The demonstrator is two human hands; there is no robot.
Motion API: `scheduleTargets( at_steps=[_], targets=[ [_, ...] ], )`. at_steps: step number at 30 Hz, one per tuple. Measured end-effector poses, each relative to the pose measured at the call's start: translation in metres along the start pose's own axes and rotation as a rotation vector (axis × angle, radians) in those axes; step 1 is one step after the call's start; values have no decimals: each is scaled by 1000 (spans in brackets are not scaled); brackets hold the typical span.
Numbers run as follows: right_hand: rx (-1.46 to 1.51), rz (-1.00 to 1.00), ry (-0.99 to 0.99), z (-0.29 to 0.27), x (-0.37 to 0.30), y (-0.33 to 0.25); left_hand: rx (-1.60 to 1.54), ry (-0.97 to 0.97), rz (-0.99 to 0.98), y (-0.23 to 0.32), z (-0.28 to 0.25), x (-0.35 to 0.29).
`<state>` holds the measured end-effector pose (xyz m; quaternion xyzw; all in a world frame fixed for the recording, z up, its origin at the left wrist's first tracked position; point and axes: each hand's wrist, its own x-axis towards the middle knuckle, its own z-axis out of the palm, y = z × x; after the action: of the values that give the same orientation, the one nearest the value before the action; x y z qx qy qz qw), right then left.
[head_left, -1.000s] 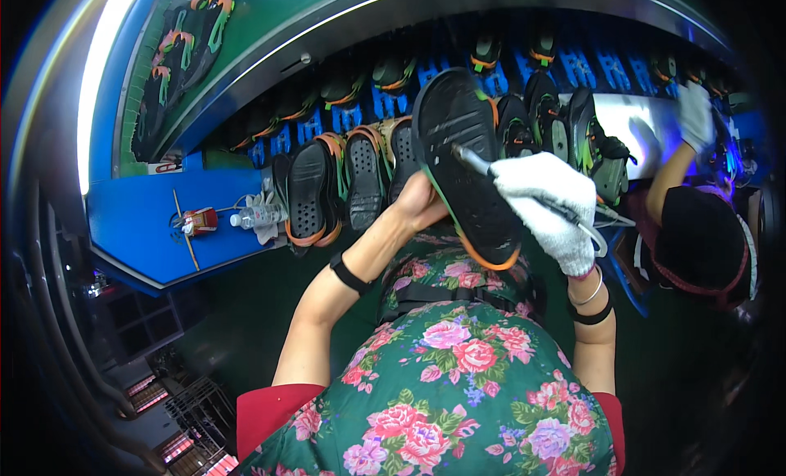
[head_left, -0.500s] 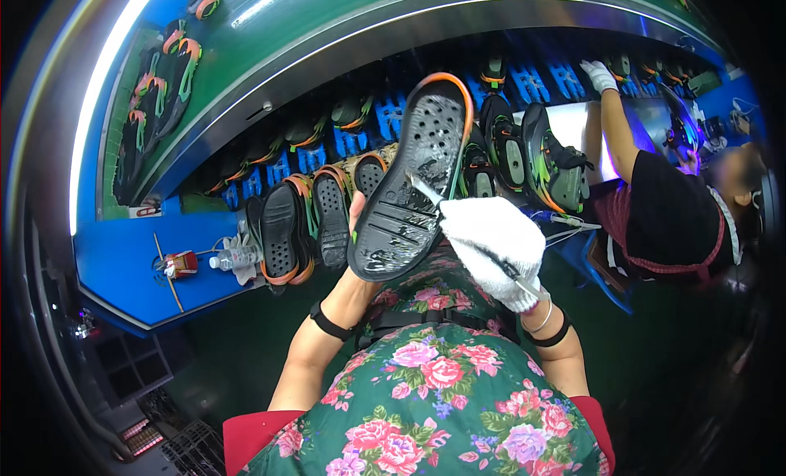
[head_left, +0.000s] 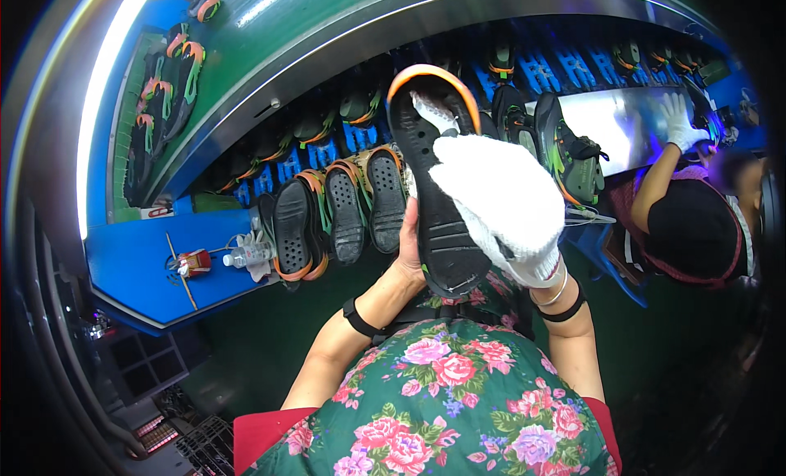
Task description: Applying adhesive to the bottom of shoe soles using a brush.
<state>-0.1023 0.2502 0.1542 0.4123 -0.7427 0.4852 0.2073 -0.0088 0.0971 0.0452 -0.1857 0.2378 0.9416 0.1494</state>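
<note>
A black shoe sole (head_left: 444,251) with an orange rim at its far end is held up in front of me, its perforated side facing me. My left hand (head_left: 410,240), bare, is wrapped round the sole's left edge; some fingers are hidden behind it. In a white knitted glove, my right hand (head_left: 501,204) is closed on a brush whose pale bristles (head_left: 434,112) touch the sole near its far end. The glove hides most of the brush handle and part of the sole's right side.
Several soles (head_left: 345,207) stand to the left of the held one. Black shoe uppers (head_left: 565,148) stand to the right. A bottle (head_left: 247,255) lies on the blue table (head_left: 135,263). At right, a co-worker's gloved hand (head_left: 679,124) is over a bright panel (head_left: 598,136).
The brush has moved from the sole's middle to its far end. The sole has turned more upright and shifted right. The co-worker's gloved hand has moved right and down, away from the rack.
</note>
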Motion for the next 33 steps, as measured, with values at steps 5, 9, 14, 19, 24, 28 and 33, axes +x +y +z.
scheduleTargets(
  at_steps=[5, 9, 14, 19, 24, 28, 33],
  targets=[
    [-8, -37, -173, 6, -14, -8, 14, -116, 51, -10, -43, 3],
    [87, 43, -157, 0, -20, -7, -435, -391, -20, -7, -30, 8],
    [60, 163, -180, 5, -40, -1, -7, -226, 62, 5, -19, 11],
    [214, 134, -134, 11, -41, 8, -170, -161, -22, 8, -28, 18],
    [49, 79, -124, 14, -35, 0, -2, -5, 20, 19, -17, 14],
    [271, 233, -65, 42, -59, 2, 14, -188, 108, 23, 0, 23],
    [196, 118, -69, 26, -49, 9, -370, -353, 86, 33, 5, 31]
  ],
)
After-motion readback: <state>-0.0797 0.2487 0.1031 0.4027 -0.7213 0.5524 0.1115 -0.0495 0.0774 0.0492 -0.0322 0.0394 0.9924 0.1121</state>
